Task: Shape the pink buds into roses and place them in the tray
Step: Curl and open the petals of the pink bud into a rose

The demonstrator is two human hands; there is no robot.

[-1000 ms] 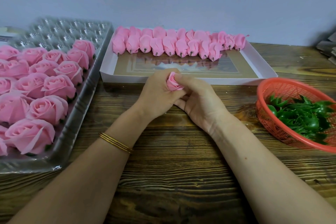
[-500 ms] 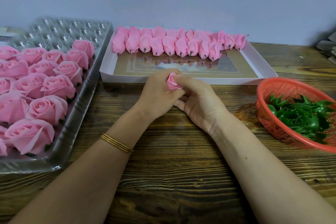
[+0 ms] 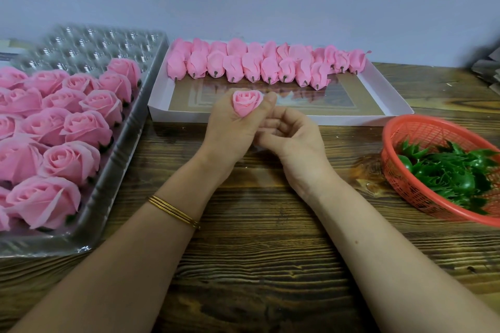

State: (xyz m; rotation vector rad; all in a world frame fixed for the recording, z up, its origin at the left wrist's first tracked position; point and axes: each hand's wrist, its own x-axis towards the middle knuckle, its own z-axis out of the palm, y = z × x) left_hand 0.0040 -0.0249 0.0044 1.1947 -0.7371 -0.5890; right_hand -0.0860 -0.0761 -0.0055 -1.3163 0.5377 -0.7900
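The bud, a second ago squeezed side-on between both thumbs and mostly hidden, has been turned so its open face points up at the camera, showing a spiral of petals like a small rose. The left hand now grips it alone, between thumb and forefinger, and has lifted it slightly toward the white box. The right hand has come off the bud and dropped just below, fingers loosely curled against the left hand.
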